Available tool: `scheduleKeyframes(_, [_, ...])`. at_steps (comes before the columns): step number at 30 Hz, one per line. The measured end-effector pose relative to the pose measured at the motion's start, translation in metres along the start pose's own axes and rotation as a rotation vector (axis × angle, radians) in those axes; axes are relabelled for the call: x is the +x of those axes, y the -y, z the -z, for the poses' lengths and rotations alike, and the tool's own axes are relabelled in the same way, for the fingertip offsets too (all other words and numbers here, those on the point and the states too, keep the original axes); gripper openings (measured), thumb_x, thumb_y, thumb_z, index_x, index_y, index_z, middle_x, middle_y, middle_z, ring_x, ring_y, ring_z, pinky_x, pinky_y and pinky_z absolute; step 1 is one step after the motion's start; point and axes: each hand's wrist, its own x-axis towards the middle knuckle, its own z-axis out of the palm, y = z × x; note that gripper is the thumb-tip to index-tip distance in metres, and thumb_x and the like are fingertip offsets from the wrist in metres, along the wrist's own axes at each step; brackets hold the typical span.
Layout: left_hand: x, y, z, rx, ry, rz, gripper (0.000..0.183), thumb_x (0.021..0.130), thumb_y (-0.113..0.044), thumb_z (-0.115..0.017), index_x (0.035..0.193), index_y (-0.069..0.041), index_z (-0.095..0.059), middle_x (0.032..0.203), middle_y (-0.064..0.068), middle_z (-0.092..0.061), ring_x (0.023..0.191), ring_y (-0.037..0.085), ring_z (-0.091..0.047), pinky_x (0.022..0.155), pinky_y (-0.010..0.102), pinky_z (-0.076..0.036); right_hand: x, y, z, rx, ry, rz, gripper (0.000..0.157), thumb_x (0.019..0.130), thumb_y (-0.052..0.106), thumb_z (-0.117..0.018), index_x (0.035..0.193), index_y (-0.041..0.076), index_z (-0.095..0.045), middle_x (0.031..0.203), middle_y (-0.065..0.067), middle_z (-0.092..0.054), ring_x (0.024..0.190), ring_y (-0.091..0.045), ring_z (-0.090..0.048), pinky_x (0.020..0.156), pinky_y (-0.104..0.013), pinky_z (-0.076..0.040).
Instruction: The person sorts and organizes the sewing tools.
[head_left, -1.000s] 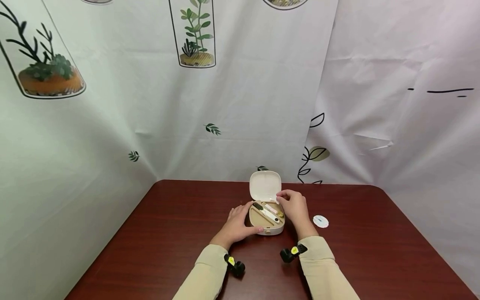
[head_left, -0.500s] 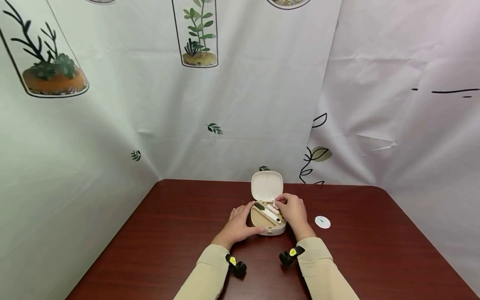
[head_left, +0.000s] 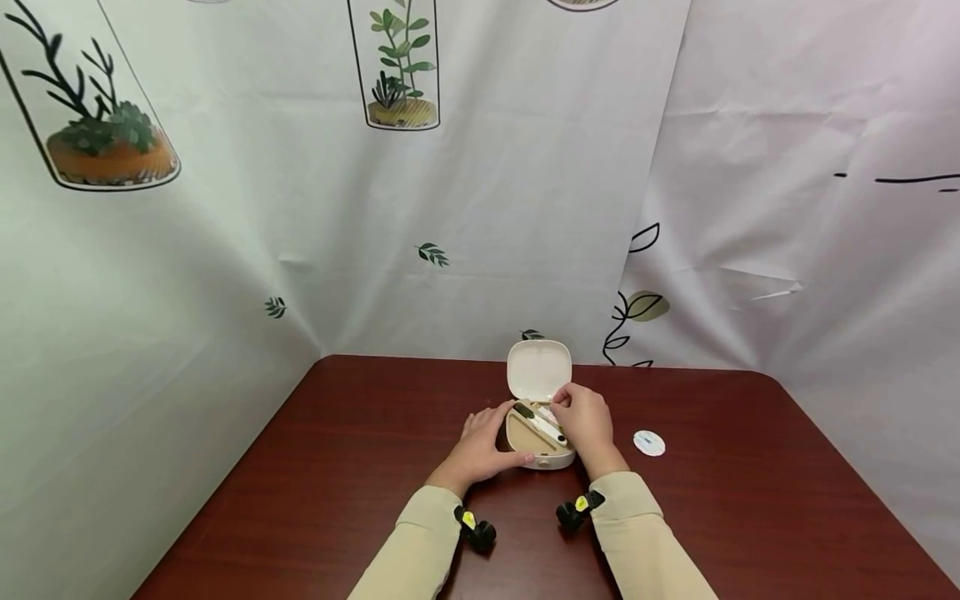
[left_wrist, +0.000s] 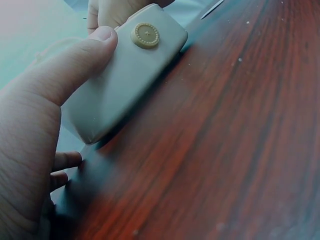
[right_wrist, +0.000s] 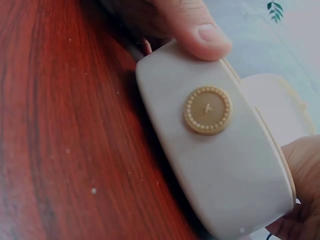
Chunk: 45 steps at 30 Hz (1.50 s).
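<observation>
A small cream case with a round gold button on its front stands on the table, its lid raised at the back. My left hand grips it from the left, thumb along the front rim and fingers round the far side. Inside, a white stick-like tool with a dark green end lies slantwise in a tan tray. My right hand reaches over the case's right rear, thumb and forefinger pinching a small white piece that is mostly hidden. In both wrist views the case's front wall shows.
On the table, to the right of the case, lies a flat round white disc with faint print. A white cloth printed with plants hangs behind the table's back edge. Each sleeve carries a black wrist camera.
My right fingertips have gone down and slightly left, deeper over the case's right rear, now covering the gold item there. My left hand keeps its grip. The head view has shifted slightly.
</observation>
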Motion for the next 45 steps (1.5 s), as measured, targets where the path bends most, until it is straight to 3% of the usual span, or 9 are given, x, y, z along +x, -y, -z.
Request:
scheduleKeyframes(17, [0.001,-0.001,0.000,0.006,0.003,0.009,0.099,0.079,-0.067,-0.073,0.158,-0.023,-0.034,0.155,0.008,-0.042,0.147,0.032,-0.031,0.122,0.058,-0.011,0.000,-0.002,-0.002,0.019,-0.016,-0.033,0.011,0.089,0.021,-0.076,0.084,0.015,-0.069,0.073,0.001,-0.059,0.065,-0.017,-0.054,0.058,-0.033,-0.043])
scheduleKeyframes(28, [0.001,0.002,0.000,0.007,0.004,0.007,0.100,0.080,-0.069,-0.072,0.159,-0.022,-0.033,0.157,0.009,-0.040,0.148,0.033,-0.030,0.122,0.058,-0.012,0.004,-0.005,0.018,0.059,-0.048,-0.041,0.010,0.093,0.021,-0.072,0.093,0.012,-0.069,0.082,-0.004,-0.061,0.075,-0.022,-0.056,0.066,-0.036,-0.044])
scheduleKeyframes(33, [0.001,0.001,0.000,-0.001,-0.002,0.004,0.101,0.079,-0.068,-0.073,0.159,-0.021,-0.033,0.156,0.009,-0.041,0.148,0.033,-0.030,0.121,0.058,-0.012,0.007,-0.018,0.033,0.033,0.006,0.002,0.012,0.095,0.019,-0.068,0.101,0.009,-0.070,0.099,-0.011,-0.065,0.087,-0.027,-0.059,0.077,-0.044,-0.050])
scheduleKeyframes(40, [0.002,0.002,-0.001,-0.003,-0.010,-0.003,0.101,0.078,-0.067,-0.074,0.158,-0.021,-0.034,0.155,0.011,-0.042,0.147,0.035,-0.031,0.121,0.058,-0.013,0.010,-0.045,0.058,-0.020,0.085,0.086,0.023,0.096,0.016,-0.066,0.114,0.003,-0.070,0.123,-0.023,-0.062,0.110,-0.041,-0.059,0.094,-0.057,-0.047])
scheduleKeyframes(45, [0.001,0.002,-0.001,-0.004,-0.008,0.000,0.102,0.078,-0.068,-0.074,0.158,-0.020,-0.033,0.155,0.011,-0.042,0.147,0.034,-0.031,0.121,0.058,-0.013,0.009,-0.064,0.081,-0.044,0.166,0.119,0.030,0.096,0.016,-0.067,0.121,0.001,-0.067,0.128,-0.027,-0.058,0.113,-0.043,-0.059,0.094,-0.059,-0.048])
